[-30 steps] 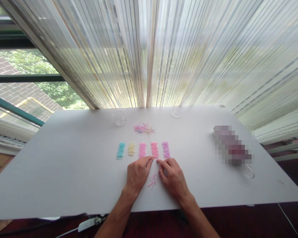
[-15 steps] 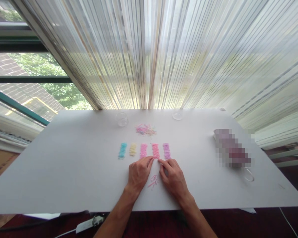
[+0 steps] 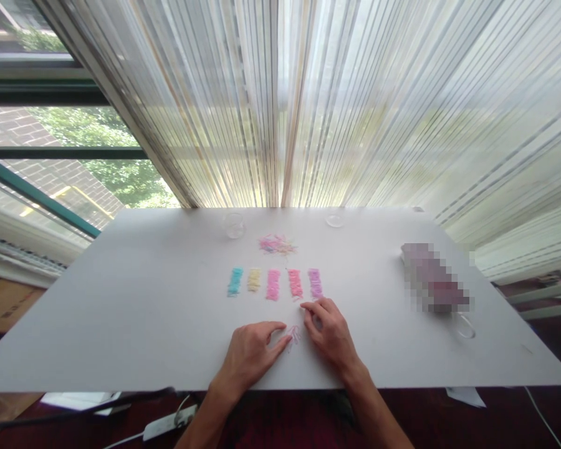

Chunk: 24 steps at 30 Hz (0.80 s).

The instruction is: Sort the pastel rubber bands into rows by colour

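My left hand [image 3: 250, 355] is open beside a small loose heap of pink paper clips [image 3: 294, 337], thumb and forefinger spread at its left edge. My right hand [image 3: 330, 333] is also open and holds nothing I can see. Its forefinger points to just below the coral-pink row of clips [image 3: 295, 284], where a clip [image 3: 298, 298] lies slightly askew. Further rows stand side by side: blue [image 3: 235, 282], yellow [image 3: 254, 280], pink [image 3: 273, 285] and purple [image 3: 315, 283].
A mixed-colour pile of clips [image 3: 277, 244] lies behind the rows. Further back are a clear round container [image 3: 234, 226] and a clear lid [image 3: 335, 221]. A blurred-out pouch-like item [image 3: 432, 277] with a loop strap rests at the right of the white table [image 3: 121, 312].
My left hand has left the coral-pink row and come back toward me to the small heap, its fingers parting. My right hand has stayed nearly in place below the row.
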### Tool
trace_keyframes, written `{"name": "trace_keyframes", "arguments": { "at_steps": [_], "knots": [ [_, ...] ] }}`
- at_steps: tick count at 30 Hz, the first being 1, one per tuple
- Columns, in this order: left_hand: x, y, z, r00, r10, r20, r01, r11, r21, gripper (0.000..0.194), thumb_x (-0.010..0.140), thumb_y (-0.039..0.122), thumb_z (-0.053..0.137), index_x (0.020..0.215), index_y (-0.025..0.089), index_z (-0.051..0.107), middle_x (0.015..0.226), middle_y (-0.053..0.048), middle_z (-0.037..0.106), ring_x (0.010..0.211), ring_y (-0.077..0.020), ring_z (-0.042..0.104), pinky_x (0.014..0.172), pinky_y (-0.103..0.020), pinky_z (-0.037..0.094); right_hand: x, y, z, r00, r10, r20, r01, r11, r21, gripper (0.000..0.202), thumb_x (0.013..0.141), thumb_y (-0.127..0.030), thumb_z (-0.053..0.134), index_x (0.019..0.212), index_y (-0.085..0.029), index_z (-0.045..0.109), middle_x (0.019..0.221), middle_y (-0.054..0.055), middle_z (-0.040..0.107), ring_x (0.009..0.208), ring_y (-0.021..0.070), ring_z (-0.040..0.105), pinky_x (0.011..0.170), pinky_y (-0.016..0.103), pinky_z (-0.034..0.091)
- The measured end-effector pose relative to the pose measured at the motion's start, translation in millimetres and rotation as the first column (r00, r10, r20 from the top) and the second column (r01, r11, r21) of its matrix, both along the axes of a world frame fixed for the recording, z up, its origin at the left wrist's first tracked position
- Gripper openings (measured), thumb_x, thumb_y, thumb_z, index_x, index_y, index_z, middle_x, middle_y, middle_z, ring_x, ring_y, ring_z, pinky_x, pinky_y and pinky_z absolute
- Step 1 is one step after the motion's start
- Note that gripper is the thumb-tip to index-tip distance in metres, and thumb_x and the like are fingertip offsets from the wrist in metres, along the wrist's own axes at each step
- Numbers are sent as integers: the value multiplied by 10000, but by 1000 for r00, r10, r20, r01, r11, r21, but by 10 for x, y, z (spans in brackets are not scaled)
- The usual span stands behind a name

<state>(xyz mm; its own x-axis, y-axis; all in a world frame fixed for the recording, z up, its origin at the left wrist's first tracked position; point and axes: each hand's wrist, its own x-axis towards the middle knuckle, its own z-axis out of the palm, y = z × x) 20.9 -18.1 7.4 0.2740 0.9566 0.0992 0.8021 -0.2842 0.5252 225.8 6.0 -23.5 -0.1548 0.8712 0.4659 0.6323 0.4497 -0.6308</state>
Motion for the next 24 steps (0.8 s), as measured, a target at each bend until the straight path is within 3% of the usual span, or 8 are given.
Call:
{"name": "trace_keyframes", "arguments": {
  "at_steps": [8, 16, 21, 24],
  "knots": [
    [104, 49, -56, 999, -12, -42, 13, 1000, 20, 170, 942, 276, 630, 935, 232, 793, 696, -23, 764, 602, -179, 701, 605, -236, 485, 8, -21, 25, 1000, 17, -19, -17, 1000, 16, 202, 941, -128, 540, 1019, -223, 700, 831, 43, 640, 793, 211, 637, 726, 349, 572],
    [-4, 82, -14, 998, -59, -5, 59, 998, -2, 198, 971, 295, 567, 978, 224, 751, 614, 19, 678, 519, -156, 622, 558, -227, 434, 4, -63, 68, 971, 234, 55, -236, 971, 28, 175, 920, -165, 633, 1059, -236, 711, 873, 45, 690, 815, 209, 645, 739, 349, 565],
    [-14, 99, 12, 997, -58, 48, 58, 998, -4, 215, 980, 311, 561, 960, 219, 755, 571, 42, 598, 499, -137, 570, 538, -221, 397, -5, -67, 57, 974, 226, 24, -227, 973, 43, 118, 941, -150, 622, 947, -230, 709, 817, 31, 693, 779, 199, 638, 712, 327, 547],
    [-30, 97, 2, 997, -46, 68, 46, 999, 15, 216, 954, 336, 618, 1058, 211, 761, 573, 53, 575, 496, -127, 552, 529, -216, 389, -9, -61, 64, 981, 196, 3, -196, 980, 43, 127, 959, -158, 598, 950, -225, 705, 816, 34, 678, 780, 196, 642, 714, 321, 548]
  ]
}}
